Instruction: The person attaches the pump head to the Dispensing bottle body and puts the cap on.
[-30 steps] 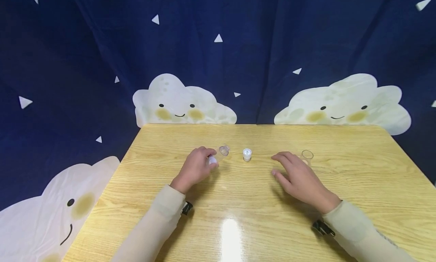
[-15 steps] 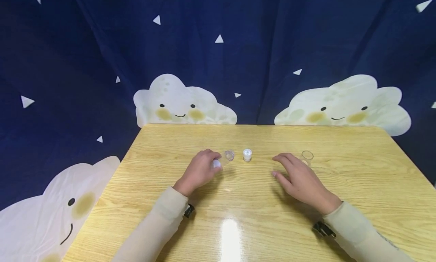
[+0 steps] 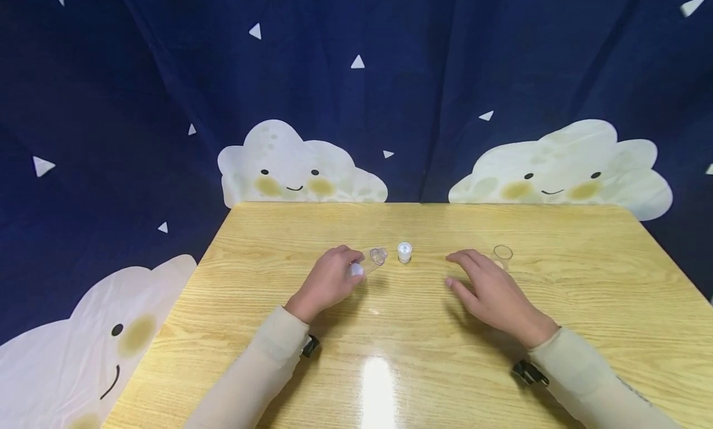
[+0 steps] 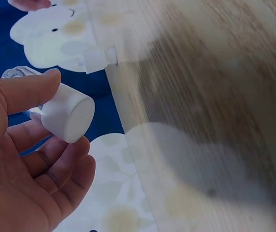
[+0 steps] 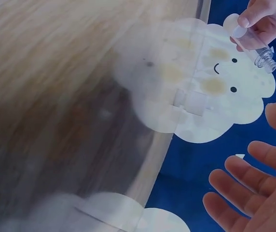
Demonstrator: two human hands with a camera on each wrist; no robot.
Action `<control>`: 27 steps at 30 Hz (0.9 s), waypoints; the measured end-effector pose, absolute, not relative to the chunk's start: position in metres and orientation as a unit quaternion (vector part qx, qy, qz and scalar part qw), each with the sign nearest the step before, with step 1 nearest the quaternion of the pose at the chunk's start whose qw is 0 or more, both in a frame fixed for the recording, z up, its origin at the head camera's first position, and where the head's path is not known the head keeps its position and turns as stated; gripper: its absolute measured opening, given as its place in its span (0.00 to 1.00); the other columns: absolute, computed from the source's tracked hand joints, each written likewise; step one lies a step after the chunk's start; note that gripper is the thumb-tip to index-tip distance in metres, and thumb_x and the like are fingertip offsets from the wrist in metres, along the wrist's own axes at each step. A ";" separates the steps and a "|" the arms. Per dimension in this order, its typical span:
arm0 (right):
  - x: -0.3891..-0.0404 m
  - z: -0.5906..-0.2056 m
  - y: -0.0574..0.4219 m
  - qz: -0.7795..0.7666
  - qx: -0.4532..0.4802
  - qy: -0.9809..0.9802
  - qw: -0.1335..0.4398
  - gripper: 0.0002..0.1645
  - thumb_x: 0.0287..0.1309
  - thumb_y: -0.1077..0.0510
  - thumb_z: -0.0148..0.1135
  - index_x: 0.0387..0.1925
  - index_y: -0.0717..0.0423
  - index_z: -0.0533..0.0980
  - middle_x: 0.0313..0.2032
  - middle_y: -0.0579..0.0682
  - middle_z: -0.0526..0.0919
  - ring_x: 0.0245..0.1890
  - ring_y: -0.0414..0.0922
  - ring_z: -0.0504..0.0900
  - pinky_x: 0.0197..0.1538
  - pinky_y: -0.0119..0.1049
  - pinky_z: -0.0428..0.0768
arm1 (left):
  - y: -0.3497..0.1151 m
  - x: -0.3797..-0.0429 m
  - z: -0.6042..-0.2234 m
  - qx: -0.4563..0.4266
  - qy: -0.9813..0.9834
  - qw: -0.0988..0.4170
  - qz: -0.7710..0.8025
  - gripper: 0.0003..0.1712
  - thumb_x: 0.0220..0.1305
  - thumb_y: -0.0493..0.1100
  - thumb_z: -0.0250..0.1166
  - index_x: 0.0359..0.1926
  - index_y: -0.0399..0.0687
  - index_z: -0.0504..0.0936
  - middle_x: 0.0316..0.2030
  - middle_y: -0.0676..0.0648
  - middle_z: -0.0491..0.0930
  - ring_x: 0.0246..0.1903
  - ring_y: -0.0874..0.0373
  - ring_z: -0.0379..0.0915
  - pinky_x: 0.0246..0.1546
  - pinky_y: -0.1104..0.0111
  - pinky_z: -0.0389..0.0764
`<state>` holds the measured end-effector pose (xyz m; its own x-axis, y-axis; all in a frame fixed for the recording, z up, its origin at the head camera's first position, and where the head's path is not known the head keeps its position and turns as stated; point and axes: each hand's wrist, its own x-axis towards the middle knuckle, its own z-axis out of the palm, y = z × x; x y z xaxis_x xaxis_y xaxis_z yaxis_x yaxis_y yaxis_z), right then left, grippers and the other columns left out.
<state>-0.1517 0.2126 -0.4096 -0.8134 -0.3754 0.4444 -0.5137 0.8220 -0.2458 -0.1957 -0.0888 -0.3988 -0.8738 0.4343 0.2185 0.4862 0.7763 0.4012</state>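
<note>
My left hand (image 3: 328,279) grips a small clear bottle (image 3: 377,256) by its white end (image 4: 68,116), between thumb and fingers. The right wrist view shows the bottle tilted, its bare threaded neck (image 5: 265,60) pointing away from that hand. A small white pump or cap piece (image 3: 404,252) stands upright on the table, just right of the neck and apart from it. My right hand (image 3: 496,296) holds nothing; its fingers are spread and loosely bent. Behind it stands a clear, round-rimmed cover or cup (image 3: 503,252), partly hidden by the hand.
The pale wooden table (image 3: 445,379) reaches back to a dark blue curtain (image 3: 412,95) printed with clouds and white triangles. A bright light reflection lies on the table's near middle.
My left hand has moved slightly right with the bottle, bringing its neck closer to the white piece. The right hand has stayed nearly still.
</note>
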 end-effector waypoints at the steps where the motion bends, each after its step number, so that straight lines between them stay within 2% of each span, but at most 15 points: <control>1: -0.152 -0.410 0.213 0.180 0.237 -0.936 0.190 0.24 0.56 0.50 0.60 0.53 0.51 0.71 0.49 0.49 0.76 0.50 0.48 0.76 0.51 0.46 0.75 | -0.088 -0.196 -0.399 -0.244 -0.941 0.056 -0.226 0.20 0.50 0.43 0.69 0.46 0.43 0.81 0.39 0.48 0.80 0.37 0.57 0.73 0.37 0.69 0.74; 8: -0.158 -0.410 0.214 0.179 0.240 -0.939 0.168 0.23 0.57 0.49 0.58 0.52 0.55 0.71 0.48 0.50 0.77 0.48 0.49 0.78 0.48 0.47 0.76 | -0.087 -0.196 -0.401 -0.245 -0.941 0.056 -0.226 0.19 0.49 0.43 0.70 0.44 0.44 0.82 0.38 0.48 0.80 0.37 0.58 0.73 0.36 0.69 0.75; 17: -0.178 -0.403 0.210 0.220 0.223 -0.943 0.110 0.24 0.61 0.47 0.53 0.54 0.56 0.71 0.49 0.52 0.78 0.46 0.50 0.79 0.47 0.46 0.77 | -0.086 -0.197 -0.402 -0.247 -0.940 0.053 -0.230 0.19 0.50 0.43 0.69 0.45 0.43 0.81 0.39 0.48 0.80 0.36 0.57 0.73 0.35 0.69 0.74; 22: -0.195 -0.404 0.204 0.242 0.200 -0.947 0.066 0.24 0.60 0.48 0.54 0.54 0.58 0.71 0.50 0.54 0.78 0.46 0.52 0.79 0.47 0.47 0.77 | -0.085 -0.197 -0.403 -0.246 -0.940 0.053 -0.230 0.20 0.49 0.43 0.69 0.45 0.42 0.81 0.39 0.48 0.80 0.36 0.58 0.73 0.36 0.69 0.75; 27: -0.208 -0.405 0.198 0.245 0.184 -0.951 0.053 0.24 0.59 0.49 0.56 0.53 0.58 0.71 0.49 0.54 0.79 0.45 0.51 0.80 0.48 0.46 0.77 | -0.084 -0.197 -0.403 -0.246 -0.939 0.051 -0.234 0.19 0.49 0.42 0.69 0.45 0.42 0.81 0.39 0.48 0.80 0.37 0.58 0.74 0.37 0.69 0.75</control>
<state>-0.2076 0.1978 -0.4048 -0.9267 -0.3241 0.1900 -0.3756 0.8125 -0.4457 -0.1968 -0.0844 -0.4029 -0.8734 0.4385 0.2117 0.4866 0.7697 0.4133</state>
